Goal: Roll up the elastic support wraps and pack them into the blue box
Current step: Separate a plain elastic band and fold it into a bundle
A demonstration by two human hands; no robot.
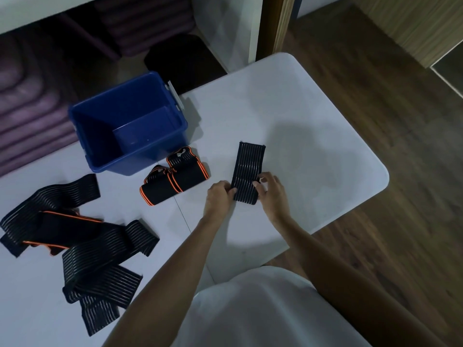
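A white shirt [263,309] fills the near edge of the view, and both forearms reach from it over the table [313,121]. The left hand [218,196] and right hand [271,192] each curl their fingers round the near end of a striped wrap [248,169], pinching it from either side, likely to keep the roll tight and square as it is turned. The rest of the wrap lies flat, pointing toward the far edge, so most of its length looks unrolled. Two rolled wraps [175,179] with orange trim sit side by side just in front of the box [130,123], apparently staged for packing; the box stands near the far left edge and looks empty. A loose pile [82,241] of unrolled wraps waits toward the near left corner.
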